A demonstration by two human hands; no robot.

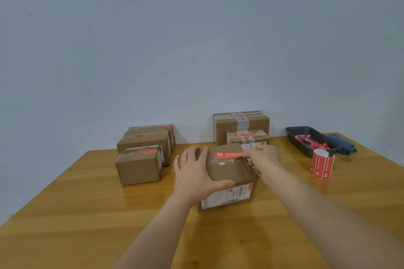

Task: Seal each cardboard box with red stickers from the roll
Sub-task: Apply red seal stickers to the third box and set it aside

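Note:
A cardboard box (231, 172) stands on the wooden table (87, 203) right in front of me. My left hand (196, 172) grips its left top edge, fingers over the far side and thumb along the near edge. A red sticker (227, 155) lies across the box's top. My right hand (262, 156) pinches the sticker's right end at the box's far right corner. The roll of red stickers (321, 164) stands upright on the table to the right, apart from both hands.
Three boxes with red stickers (140, 166) sit at the left, two more boxes (241, 126) behind against the wall. A dark tray (293, 135) holding red scraps and a blue cloth (343, 144) lie at the far right.

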